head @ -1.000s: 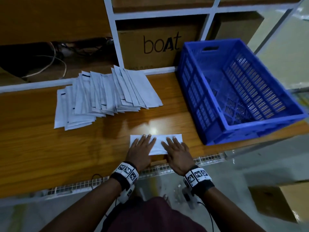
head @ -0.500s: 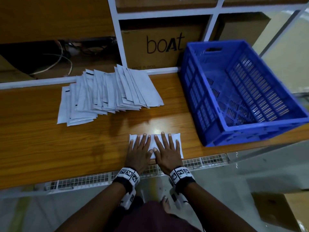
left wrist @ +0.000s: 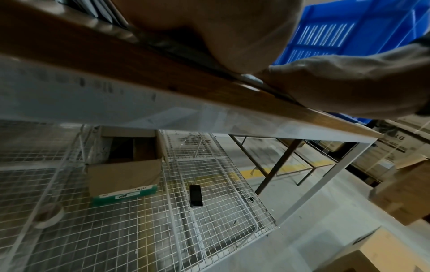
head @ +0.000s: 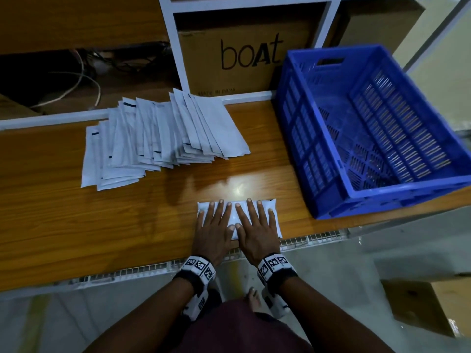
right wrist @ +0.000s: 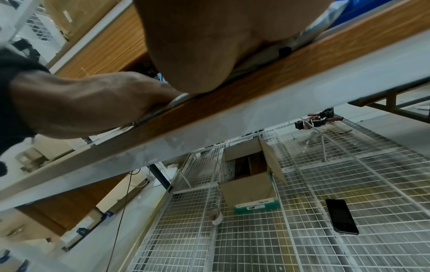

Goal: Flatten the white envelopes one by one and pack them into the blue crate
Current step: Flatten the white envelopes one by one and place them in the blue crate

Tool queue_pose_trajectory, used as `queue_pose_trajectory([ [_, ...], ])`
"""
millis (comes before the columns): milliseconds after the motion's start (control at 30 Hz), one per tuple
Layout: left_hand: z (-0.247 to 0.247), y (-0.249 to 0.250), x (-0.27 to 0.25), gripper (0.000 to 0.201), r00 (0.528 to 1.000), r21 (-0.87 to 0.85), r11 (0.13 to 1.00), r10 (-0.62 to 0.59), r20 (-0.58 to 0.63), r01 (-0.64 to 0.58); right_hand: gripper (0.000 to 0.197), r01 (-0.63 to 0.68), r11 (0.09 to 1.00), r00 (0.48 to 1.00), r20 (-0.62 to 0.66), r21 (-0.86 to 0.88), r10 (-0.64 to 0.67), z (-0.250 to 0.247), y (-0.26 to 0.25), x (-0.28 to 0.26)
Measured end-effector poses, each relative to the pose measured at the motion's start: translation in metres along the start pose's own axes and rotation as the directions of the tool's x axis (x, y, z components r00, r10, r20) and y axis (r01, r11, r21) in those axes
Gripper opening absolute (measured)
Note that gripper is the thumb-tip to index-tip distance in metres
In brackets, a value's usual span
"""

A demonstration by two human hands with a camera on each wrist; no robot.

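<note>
One white envelope (head: pixel 233 220) lies flat near the front edge of the wooden table (head: pixel 63 220). My left hand (head: pixel 212 225) and right hand (head: pixel 257 225) press on it side by side, palms down, fingers straight and spread. A fanned pile of white envelopes (head: pixel 158 138) lies at the back left of the table. The blue crate (head: pixel 318 154) stands to the right, slightly tilted, nothing visible inside. In the wrist views only the heels of my palms show on the table edge (left wrist: pixel 209 88), with the envelope's edge (right wrist: pixel 318 27) beside the right palm.
A cardboard box marked "boat" (head: pixel 244 54) sits in the white-framed shelf behind the table. Loose cables (head: pixel 81 80) lie in the dark shelf at the back left. Under the table, a wire mesh shelf (left wrist: pixel 209 230) holds an open carton (left wrist: pixel 125 174) and a phone (left wrist: pixel 195 196).
My hands have come together from the envelope's two ends and slid forward; they now press flat side by side on its middle. The pile and crate have not moved.
</note>
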State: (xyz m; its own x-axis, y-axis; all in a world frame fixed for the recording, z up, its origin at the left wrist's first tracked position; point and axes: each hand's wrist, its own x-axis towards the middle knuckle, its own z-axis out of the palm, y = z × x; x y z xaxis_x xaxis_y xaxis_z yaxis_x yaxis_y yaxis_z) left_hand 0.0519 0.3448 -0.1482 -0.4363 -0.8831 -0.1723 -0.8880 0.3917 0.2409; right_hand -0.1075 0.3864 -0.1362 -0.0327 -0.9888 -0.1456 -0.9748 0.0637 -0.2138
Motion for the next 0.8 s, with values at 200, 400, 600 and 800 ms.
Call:
queue_pose_trajectory([
  [200,-0.006,0.004,0.001,0.067,0.998,0.012,1.0,-0.013,0.055,0.012,0.057,0.011,1.0,1.0,0.014,0.021,-0.011,0.001,0.002,0.001],
  [400,-0.023,0.001,0.0,0.074,0.996,0.039,0.998,0.04,0.081,-0.044,0.058,0.013,1.0,0.996,0.084,0.013,-0.014,-0.002,0.005,0.003],
  [600,-0.007,-0.003,-0.01,0.062,0.999,0.038,0.999,0.03,0.022,-0.031,0.06,0.016,0.997,0.992,0.124,0.079,-0.026,-0.006,0.007,0.004],
  [800,-0.009,0.001,-0.009,0.068,0.999,0.004,1.0,0.006,0.052,-0.006,0.055,0.034,0.994,0.994,0.097,0.1,-0.044,-0.023,-0.002,0.0],
])
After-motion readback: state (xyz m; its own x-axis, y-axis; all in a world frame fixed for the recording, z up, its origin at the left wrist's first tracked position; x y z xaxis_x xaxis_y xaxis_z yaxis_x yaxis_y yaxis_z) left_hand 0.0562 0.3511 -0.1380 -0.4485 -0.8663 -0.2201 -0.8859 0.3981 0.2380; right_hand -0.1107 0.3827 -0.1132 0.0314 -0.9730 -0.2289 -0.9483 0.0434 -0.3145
